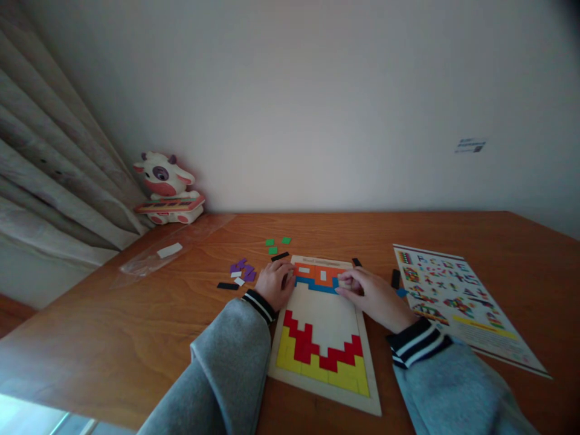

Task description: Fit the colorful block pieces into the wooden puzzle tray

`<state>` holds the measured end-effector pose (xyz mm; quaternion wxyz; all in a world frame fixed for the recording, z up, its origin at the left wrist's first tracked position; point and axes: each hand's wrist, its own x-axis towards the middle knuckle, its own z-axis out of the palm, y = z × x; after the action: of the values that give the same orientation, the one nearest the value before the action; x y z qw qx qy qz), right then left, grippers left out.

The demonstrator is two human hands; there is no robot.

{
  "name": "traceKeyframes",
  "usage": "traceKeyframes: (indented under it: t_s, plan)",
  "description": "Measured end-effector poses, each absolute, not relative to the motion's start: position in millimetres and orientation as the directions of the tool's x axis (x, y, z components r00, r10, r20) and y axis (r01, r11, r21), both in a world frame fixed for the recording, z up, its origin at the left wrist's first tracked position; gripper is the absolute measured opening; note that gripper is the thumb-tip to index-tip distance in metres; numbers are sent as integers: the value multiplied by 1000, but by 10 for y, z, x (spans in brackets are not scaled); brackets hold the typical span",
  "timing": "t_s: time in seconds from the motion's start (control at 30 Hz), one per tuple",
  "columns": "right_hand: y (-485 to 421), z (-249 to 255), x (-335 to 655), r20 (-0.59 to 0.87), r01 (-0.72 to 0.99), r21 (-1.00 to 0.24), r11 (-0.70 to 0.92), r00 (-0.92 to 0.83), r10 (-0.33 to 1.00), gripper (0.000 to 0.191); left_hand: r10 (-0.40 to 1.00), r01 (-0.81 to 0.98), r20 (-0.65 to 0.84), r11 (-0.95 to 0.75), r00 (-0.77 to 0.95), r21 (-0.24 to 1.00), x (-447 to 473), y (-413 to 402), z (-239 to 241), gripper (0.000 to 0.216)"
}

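A block puzzle board [326,326] with a pale wooden frame lies in front of me. Yellow pieces [308,365] fill its near end, with red pieces [304,343] bordering them. At the far end are orange pieces [322,275], two of them with white rectangles, and a blue band [315,285]. My left hand [275,285] has its fingers curled on the board's upper left edge. My right hand [374,296] pinches thumb and fingers together over the upper right part, beside the blue band's end; whatever is between the fingertips is hidden.
Purple pieces [249,273], white pieces, black strips [228,286] and green squares [272,250] lie left of and behind the board. A printed pattern sheet [471,302] lies on the right. Clear plastic wrapping [149,260] and a cow toy keyboard [170,190] are at left.
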<state>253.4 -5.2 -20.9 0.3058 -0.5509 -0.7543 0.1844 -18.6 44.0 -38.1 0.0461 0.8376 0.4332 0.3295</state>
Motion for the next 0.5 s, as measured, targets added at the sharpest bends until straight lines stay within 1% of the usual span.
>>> traceKeyframes:
  t_s: [0.1, 0.27, 0.37, 0.5]
  plan:
    - [-55, -246, 2514, 252, 706, -626, 330, -218, 943, 21, 767, 714, 497, -606, 406, 351, -189, 431, -380, 23]
    - [-40, -270, 2534, 247, 720, -622, 307, -192, 950, 24, 782, 743, 483, -580, 393, 334, -174, 426, -390, 22]
    - [-43, -267, 2523, 255, 727, -615, 307, -185, 949, 24, 794, 769, 484, -552, 368, 322, -194, 451, -389, 19]
    - [-59, -256, 2504, 276, 733, -605, 313, -175, 945, 24, 807, 807, 494, -508, 323, 302, -323, 533, -363, 22]
